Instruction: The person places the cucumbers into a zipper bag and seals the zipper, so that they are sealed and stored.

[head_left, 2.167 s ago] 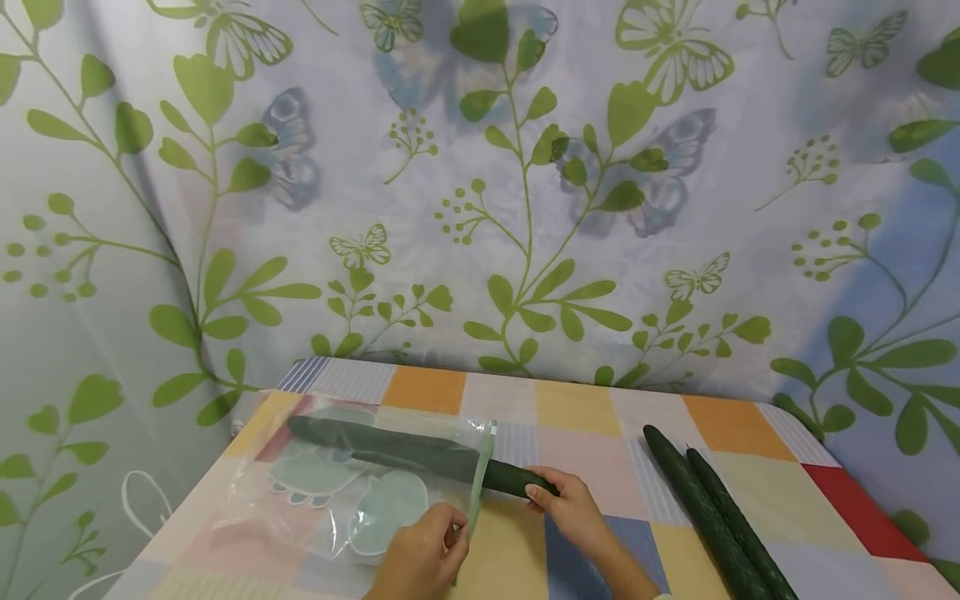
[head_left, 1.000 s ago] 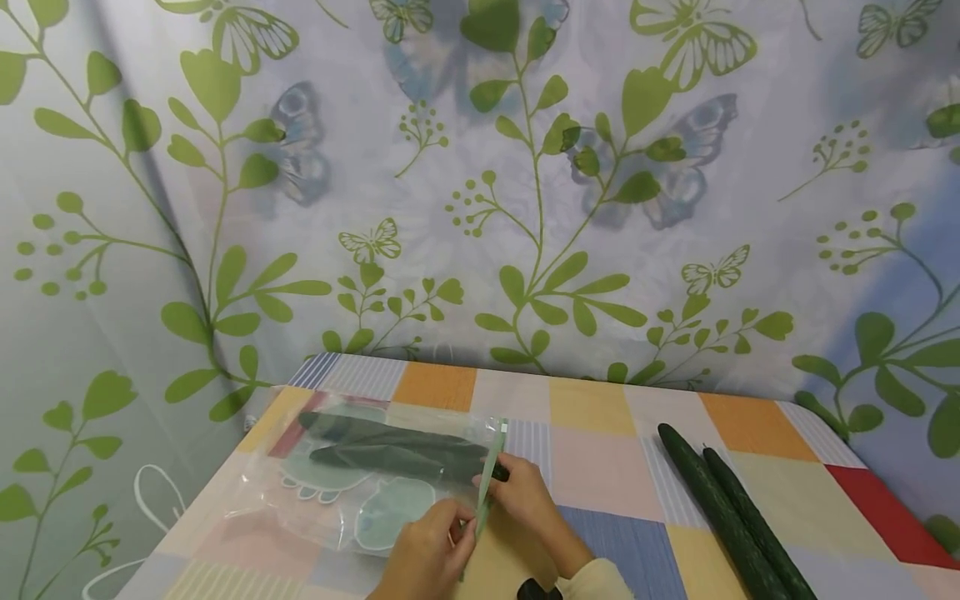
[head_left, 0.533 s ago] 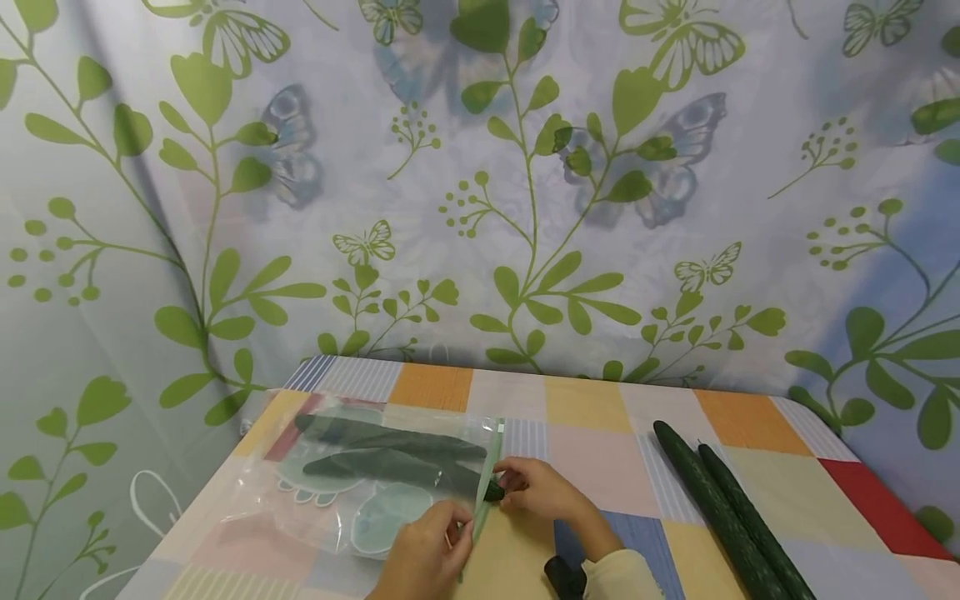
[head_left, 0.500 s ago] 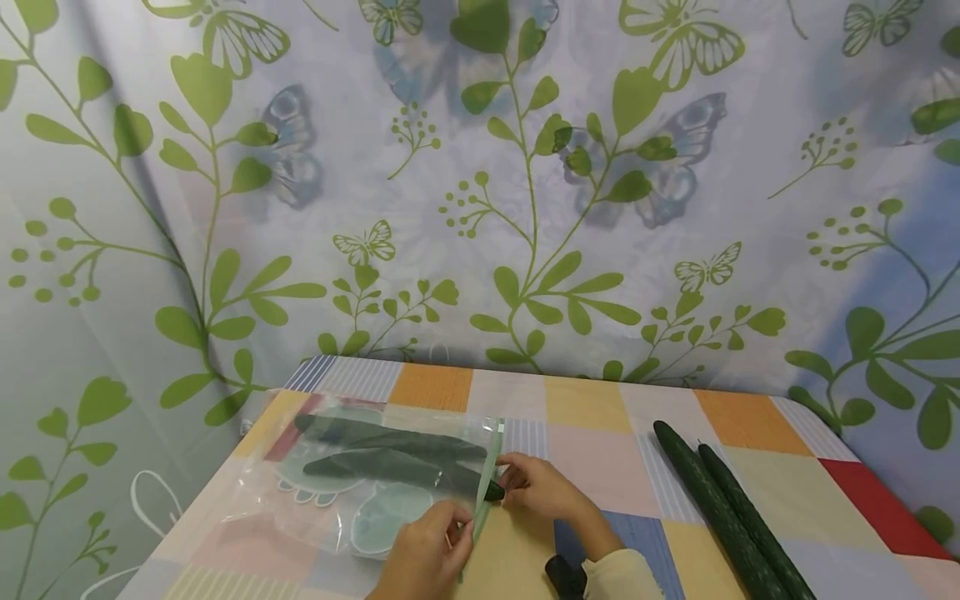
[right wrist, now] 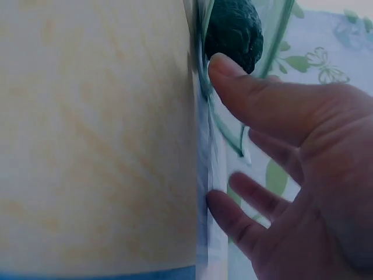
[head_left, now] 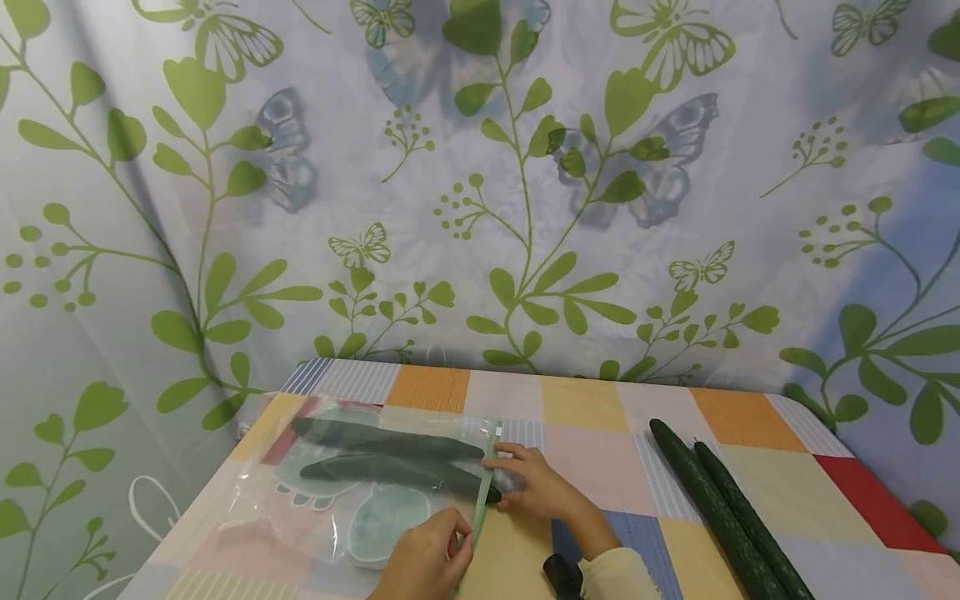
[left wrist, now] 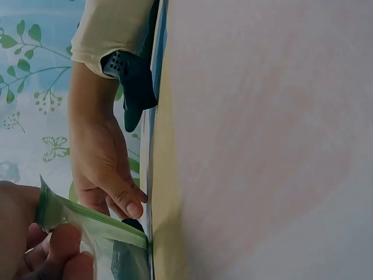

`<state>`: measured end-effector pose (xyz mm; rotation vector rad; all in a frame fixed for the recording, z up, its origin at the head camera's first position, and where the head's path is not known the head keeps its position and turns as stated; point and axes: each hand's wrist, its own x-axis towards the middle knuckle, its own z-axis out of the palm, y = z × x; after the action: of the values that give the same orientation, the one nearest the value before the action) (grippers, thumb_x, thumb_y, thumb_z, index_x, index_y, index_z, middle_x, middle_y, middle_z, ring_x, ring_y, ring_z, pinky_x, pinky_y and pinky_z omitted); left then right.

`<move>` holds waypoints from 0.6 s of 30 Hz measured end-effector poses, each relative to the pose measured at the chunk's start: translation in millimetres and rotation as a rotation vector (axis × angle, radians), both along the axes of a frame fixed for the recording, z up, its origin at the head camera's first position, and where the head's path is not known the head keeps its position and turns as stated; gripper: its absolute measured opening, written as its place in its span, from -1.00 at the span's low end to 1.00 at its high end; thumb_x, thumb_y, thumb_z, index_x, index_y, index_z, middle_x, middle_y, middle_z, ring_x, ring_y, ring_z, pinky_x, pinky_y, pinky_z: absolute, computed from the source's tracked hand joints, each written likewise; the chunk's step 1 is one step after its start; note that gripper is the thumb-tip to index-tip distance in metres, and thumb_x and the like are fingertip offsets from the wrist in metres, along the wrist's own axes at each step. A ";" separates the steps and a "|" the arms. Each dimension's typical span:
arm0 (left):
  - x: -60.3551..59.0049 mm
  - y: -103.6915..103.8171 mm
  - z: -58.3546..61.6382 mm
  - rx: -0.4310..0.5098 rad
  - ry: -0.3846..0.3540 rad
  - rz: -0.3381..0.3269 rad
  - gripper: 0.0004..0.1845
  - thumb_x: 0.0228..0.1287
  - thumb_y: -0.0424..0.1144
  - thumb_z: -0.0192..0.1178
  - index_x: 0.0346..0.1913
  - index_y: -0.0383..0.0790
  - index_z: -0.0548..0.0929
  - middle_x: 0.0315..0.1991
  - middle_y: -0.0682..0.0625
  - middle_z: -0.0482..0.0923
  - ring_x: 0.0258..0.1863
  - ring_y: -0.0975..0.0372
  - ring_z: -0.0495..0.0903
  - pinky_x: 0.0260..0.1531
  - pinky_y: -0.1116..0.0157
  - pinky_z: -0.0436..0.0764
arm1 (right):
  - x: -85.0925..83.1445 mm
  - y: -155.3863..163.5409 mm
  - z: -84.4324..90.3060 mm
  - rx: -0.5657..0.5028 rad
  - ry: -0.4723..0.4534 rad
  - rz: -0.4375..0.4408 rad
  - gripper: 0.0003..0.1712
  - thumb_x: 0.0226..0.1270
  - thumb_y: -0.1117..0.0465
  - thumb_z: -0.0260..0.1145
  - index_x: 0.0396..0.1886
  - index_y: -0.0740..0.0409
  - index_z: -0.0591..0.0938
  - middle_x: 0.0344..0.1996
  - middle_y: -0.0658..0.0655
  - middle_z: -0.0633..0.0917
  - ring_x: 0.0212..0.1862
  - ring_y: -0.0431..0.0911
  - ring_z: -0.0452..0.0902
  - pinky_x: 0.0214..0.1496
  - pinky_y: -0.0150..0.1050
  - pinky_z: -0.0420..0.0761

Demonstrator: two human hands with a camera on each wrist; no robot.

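Note:
A clear zip bag [head_left: 322, 500] with a green zip strip [head_left: 480, 500] lies on the table's left side. Two dark cucumbers [head_left: 390, 454] lie inside it; the nearer one's end [head_left: 491, 495] sits at the bag's mouth. My left hand [head_left: 450, 542] pinches the zip strip [left wrist: 87, 219] at the near corner. My right hand [head_left: 510, 479] rests on the table by the mouth with fingers spread, its thumb [right wrist: 233, 76] just beside the cucumber end [right wrist: 233, 29].
Two more long cucumbers [head_left: 712, 508] lie side by side on the right of the checked tablecloth [head_left: 592, 417]. A leaf-and-butterfly curtain [head_left: 480, 208] hangs right behind the table. A dark wrist device [head_left: 562, 575] sits on my right forearm.
The second cucumber has slid leftward into the bag until only its end shows at the mouth. My right hand has let go of it and spread its fingers. The left hand keeps its pinch.

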<state>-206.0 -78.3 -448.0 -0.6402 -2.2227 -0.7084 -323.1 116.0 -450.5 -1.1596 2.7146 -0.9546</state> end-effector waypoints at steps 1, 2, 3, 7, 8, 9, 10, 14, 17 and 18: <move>-0.2 -0.2 -0.1 -0.003 0.002 0.001 -0.74 -0.21 -0.38 0.34 -0.52 -0.07 0.45 -0.70 0.26 0.28 -0.71 0.64 0.10 -0.72 0.72 0.11 | -0.1 0.0 -0.8 0.000 0.007 0.000 -0.38 -0.05 0.20 0.42 0.10 0.08 0.50 0.25 0.31 0.31 0.19 0.28 0.19 0.07 0.24 0.30; -0.3 -0.4 -0.2 -0.004 0.004 0.000 -0.74 -0.21 -0.38 0.34 -0.52 -0.07 0.45 -0.70 0.26 0.29 -0.71 0.64 0.11 -0.72 0.72 0.12 | -0.2 -0.1 -1.9 -0.002 0.013 -0.008 -0.43 -0.05 0.18 0.42 0.05 0.07 0.54 0.25 0.29 0.33 0.17 0.27 0.19 0.06 0.23 0.30; -0.4 -0.6 -0.3 -0.003 0.007 -0.001 -0.74 -0.22 -0.38 0.34 -0.52 -0.07 0.45 -0.70 0.26 0.29 -0.71 0.63 0.11 -0.72 0.72 0.12 | -0.3 -0.6 -2.9 -0.010 0.016 -0.019 -0.46 -0.06 0.17 0.43 0.02 0.06 0.56 0.25 0.28 0.33 0.16 0.26 0.19 0.04 0.22 0.31; -0.7 -2.0 -0.9 -0.004 0.024 -0.005 -0.73 -0.25 -0.39 0.35 -0.52 -0.07 0.45 -0.69 0.27 0.29 -0.70 0.64 0.12 -0.72 0.72 0.12 | -0.5 -5.6 -5.1 -0.051 0.039 -0.058 -0.54 -0.07 0.12 0.43 -0.07 0.03 0.60 0.25 0.27 0.34 0.15 0.24 0.20 0.02 0.18 0.33; -0.8 -2.2 -1.0 -0.004 0.031 -0.008 -0.72 -0.26 -0.39 0.34 -0.52 -0.07 0.44 -0.69 0.27 0.29 -0.70 0.64 0.12 -0.72 0.72 0.13 | -0.6 -7.4 -5.1 -0.059 0.046 -0.070 -0.56 -0.06 0.12 0.43 -0.10 0.02 0.60 0.24 0.27 0.35 0.15 0.23 0.21 0.02 0.17 0.34; -1.0 -2.3 -1.3 -0.005 0.040 -0.011 -0.72 -0.27 -0.39 0.34 -0.52 -0.07 0.44 -0.69 0.27 0.29 -0.70 0.64 0.12 -0.72 0.72 0.13 | -0.6 -9.3 -5.0 -0.065 0.054 -0.078 -0.57 -0.07 0.12 0.43 -0.11 0.03 0.60 0.24 0.27 0.36 0.14 0.23 0.22 0.02 0.17 0.34; -1.2 -2.1 -1.4 -0.009 0.050 -0.012 -0.72 -0.28 -0.39 0.35 -0.52 -0.07 0.44 -0.69 0.27 0.29 -0.70 0.64 0.12 -0.72 0.72 0.13 | -0.3 -11.2 -4.3 -0.072 0.062 -0.085 -0.58 -0.07 0.14 0.43 -0.12 0.04 0.60 0.23 0.28 0.37 0.15 0.22 0.23 0.03 0.16 0.34; -2.1 -0.8 -1.7 -0.014 0.073 -0.017 -0.72 -0.30 -0.39 0.35 -0.53 -0.07 0.45 -0.70 0.26 0.30 -0.70 0.64 0.12 -0.71 0.73 0.13 | 0.2 -17.8 -2.2 -0.053 0.078 -0.119 -0.58 -0.04 0.25 0.41 -0.10 0.08 0.57 0.21 0.27 0.38 0.14 0.20 0.26 0.04 0.12 0.37; -2.0 -0.4 -2.6 0.000 0.052 -0.025 -0.73 -0.27 -0.40 0.35 -0.52 -0.08 0.45 -0.70 0.26 0.30 -0.70 0.65 0.11 -0.71 0.73 0.13 | 1.3 -20.5 -1.2 -0.035 0.055 -0.148 -0.53 0.00 0.31 0.38 -0.01 0.13 0.53 0.22 0.27 0.37 0.15 0.19 0.25 0.06 0.10 0.38; -1.9 -0.5 -2.9 0.005 0.043 -0.027 -0.73 -0.26 -0.40 0.35 -0.52 -0.08 0.45 -0.70 0.26 0.30 -0.70 0.65 0.11 -0.71 0.73 0.13 | 1.7 -20.9 -1.1 -0.034 0.049 -0.157 -0.50 0.00 0.31 0.37 0.02 0.15 0.52 0.22 0.27 0.36 0.15 0.19 0.25 0.06 0.10 0.38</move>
<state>-207.8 -78.8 -450.9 -0.6778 -2.1764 -0.7066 -321.4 95.1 -451.6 -0.9990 2.8754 -1.0069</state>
